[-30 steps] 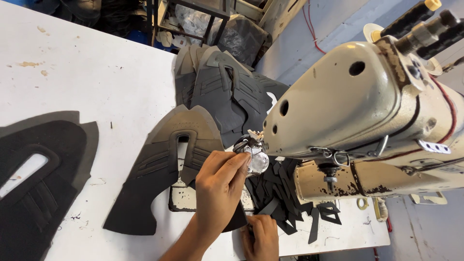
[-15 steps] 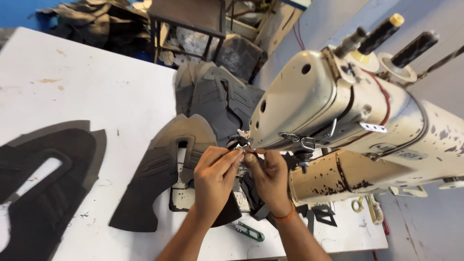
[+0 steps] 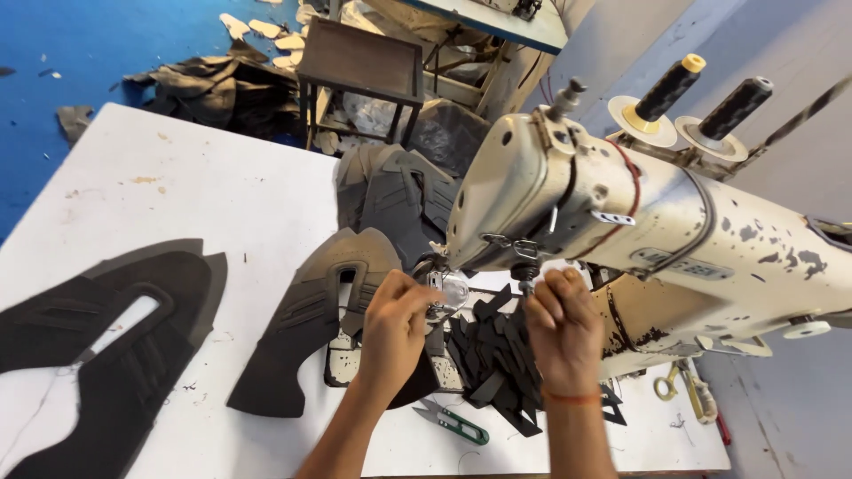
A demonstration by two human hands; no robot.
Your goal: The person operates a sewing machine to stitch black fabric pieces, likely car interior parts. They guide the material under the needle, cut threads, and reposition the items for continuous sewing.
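Two bare hands worked at the needle end of a cream, paint-chipped sewing machine (image 3: 639,222) in the head view, the only view there was. At about six o'clock from the machine head, the left hand (image 3: 395,324) had its fingers narrowed into a pinch right at the needle area (image 3: 441,288), close against a small clear round guard; whether thread sat between the fingertips was too fine to tell. At about three o'clock from it, the right hand (image 3: 557,324) was curled shut just under the machine's front, near a dark knob; what it held, if anything, could not be made out.

Below the needle, toward seven o'clock, lay a dark grey shoe upper piece (image 3: 311,319) on the white table (image 3: 177,186), partly under the left hand. A heap of black cut scraps (image 3: 497,364) sat between the wrists, and green-handled thread snips (image 3: 453,421) lay at six o'clock, near the table's edge. More dark uppers (image 3: 98,346) lay at nine o'clock, well apart.

Fingertips that close to the needle looked at risk of a prick if the machine were started. Loose scraps so near could plausibly be dragged under the foot.
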